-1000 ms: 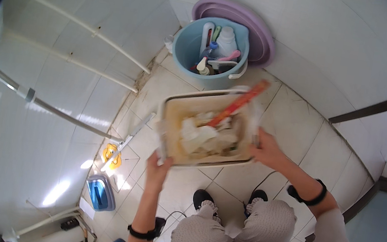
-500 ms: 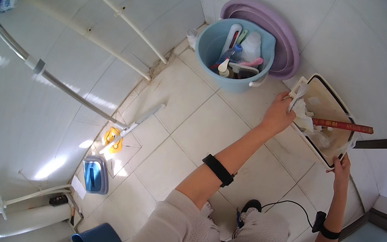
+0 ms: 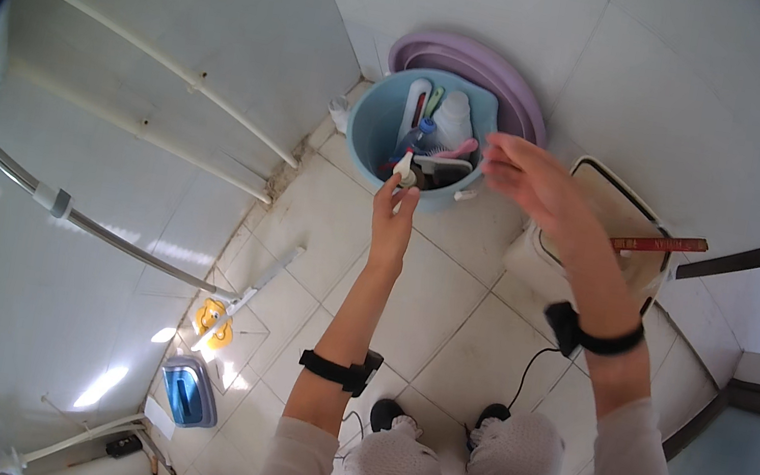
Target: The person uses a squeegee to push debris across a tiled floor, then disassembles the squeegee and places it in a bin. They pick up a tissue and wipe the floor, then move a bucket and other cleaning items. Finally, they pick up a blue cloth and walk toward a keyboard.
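Note:
A light blue bucket (image 3: 367, 131) stands on the tiled floor near the wall. Inside it are a white bottle (image 3: 454, 122), a blue-capped bottle (image 3: 427, 130), a pink-handled brush (image 3: 459, 149) and a pump bottle (image 3: 405, 170). My left hand (image 3: 391, 224) reaches to the bucket's near rim, fingers apart beside the pump bottle; whether they touch is unclear. My right hand (image 3: 537, 188) is by the bucket's right rim, fingers stretched out and holding nothing. Below my right forearm stands a cream waste bin (image 3: 527, 261), partly hidden, with a long red packet (image 3: 662, 244) across it.
A purple basin (image 3: 474, 52) leans on the wall behind the bucket. At left, a metal pole (image 3: 135, 246) slants down to a pale flat head (image 3: 266, 277) beside a yellow flower-shaped object (image 3: 214, 323). Nearby lies a blue-grey container (image 3: 188, 393). Pipes (image 3: 195, 84) run along the wall.
Both hands have let go of the waste bin, which now stands at the right. My left hand has moved left to the bucket's near rim, my right hand to its right rim.

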`<state>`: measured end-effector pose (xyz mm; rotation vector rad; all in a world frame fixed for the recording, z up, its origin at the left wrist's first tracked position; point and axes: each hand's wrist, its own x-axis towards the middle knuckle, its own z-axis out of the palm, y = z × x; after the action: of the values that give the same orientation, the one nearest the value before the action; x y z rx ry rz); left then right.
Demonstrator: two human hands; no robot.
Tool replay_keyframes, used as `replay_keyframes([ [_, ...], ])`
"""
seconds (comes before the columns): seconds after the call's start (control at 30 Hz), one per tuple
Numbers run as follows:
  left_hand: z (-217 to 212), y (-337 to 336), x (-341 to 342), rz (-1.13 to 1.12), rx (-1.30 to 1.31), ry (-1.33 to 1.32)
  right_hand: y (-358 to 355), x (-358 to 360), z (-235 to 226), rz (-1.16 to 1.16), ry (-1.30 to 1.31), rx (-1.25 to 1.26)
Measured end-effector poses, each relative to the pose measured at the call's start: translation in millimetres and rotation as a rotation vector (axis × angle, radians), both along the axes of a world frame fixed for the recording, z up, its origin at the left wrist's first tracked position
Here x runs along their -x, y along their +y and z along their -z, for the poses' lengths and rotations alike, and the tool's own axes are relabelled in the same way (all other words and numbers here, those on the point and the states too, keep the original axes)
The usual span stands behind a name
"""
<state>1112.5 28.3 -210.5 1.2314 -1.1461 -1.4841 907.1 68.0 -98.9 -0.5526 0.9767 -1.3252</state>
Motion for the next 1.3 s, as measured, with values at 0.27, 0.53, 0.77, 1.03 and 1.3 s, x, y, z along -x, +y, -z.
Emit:
replay_keyframes([
  [0.27,-2,-2,-43,-0.027,-0.074,-0.121,-154,32,68,0.664,-0.838,-0.163],
  [0.53,8,-15,-41,0.033,-0.181,-0.098,-157,25,76,0.838,-0.895,-0.198],
  [0.77,26,-24,-47,0.127,-0.132,0.058,-98,-43,28,0.767,-0.762,-0.058],
  [1.03,8,-12,-55,-0.025,-0.195,0.202,-36,-108,29,0.557,-0.853,-0.071],
  [1.3,7,-10,-63,-0.041,-0.225,0.424,-8,-156,71,0.379,-0.588,-0.209],
])
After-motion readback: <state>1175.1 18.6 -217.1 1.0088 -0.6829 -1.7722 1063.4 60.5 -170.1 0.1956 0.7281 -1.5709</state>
